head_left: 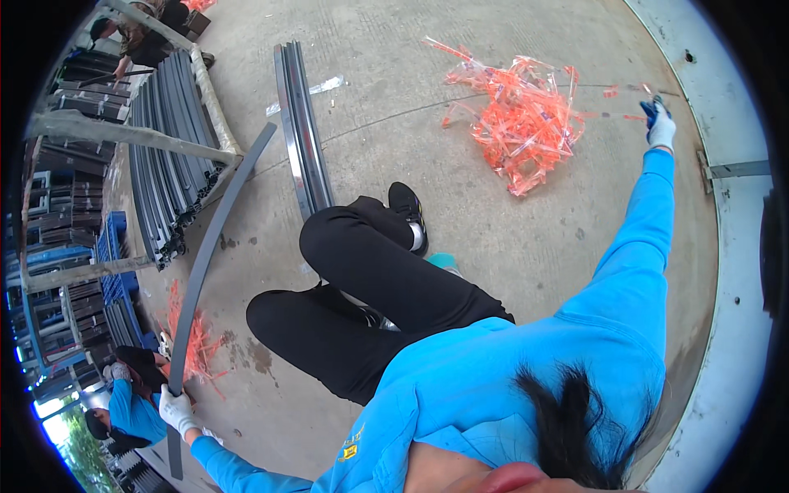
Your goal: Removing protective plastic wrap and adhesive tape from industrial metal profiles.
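My left hand [177, 409], in a white glove, is closed round a long flat dark-grey bar [205, 255] near its lower end. The bar slants up and away to the right. My right hand [658, 125], gloved in white with dark blue fingers, reaches out far right beside a pale wall. Its fingers are drawn together at a thin clear-and-orange plastic strip [633, 117] that runs towards a tangled heap of the same film [522, 123] on the floor. The fingertips are small and partly hidden.
Several dark metal profiles [302, 123] lie ahead of my knees. A rack [131, 135] of stacked grey bars stands left, near a second film heap [193, 337]. A co-worker in blue [136, 411] crouches lower left; another person [144, 33] bends at upper left. The wall [744, 246] bounds the right.
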The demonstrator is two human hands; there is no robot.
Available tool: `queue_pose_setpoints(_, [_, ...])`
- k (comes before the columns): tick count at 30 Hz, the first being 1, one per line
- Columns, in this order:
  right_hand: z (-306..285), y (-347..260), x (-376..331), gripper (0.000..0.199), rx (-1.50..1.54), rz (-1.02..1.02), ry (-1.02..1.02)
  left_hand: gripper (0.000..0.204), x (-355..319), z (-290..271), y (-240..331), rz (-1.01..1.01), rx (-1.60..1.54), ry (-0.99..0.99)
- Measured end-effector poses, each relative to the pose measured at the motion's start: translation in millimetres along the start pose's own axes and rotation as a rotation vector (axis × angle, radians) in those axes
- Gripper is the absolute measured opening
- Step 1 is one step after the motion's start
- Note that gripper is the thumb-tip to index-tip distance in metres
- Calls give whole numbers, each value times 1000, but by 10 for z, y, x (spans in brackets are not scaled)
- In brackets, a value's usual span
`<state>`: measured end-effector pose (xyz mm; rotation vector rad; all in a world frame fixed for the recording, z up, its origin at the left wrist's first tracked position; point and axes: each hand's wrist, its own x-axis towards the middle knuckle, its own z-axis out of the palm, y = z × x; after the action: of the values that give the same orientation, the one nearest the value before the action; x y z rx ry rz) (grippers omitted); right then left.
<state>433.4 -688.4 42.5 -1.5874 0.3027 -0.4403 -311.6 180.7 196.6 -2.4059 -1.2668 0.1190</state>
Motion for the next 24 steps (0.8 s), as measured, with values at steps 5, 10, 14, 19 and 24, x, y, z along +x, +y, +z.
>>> queue_pose_setpoints(5, [712,468,-558,36,-995,97,-585,12,-29,192,376,84,-108,-18])
queue_pose_setpoints(10, [1228,541,-547,44,-657,-14,-546,11,384,22,1323,303,-170,77])
queue_pose_setpoints(14, [1348,240,-553,42,-260,220,-575,12,727,-102,2047,356,-268,46])
queue_pose_setpoints(19, [1351,-211,-811,39,-662,-15,-353,17,941,-438,3041,449,-322,113])
queue_pose_setpoints(24, [1085,-487,-716,39,-574,-276,-293,19,1031,-741,3777,577,-294,77])
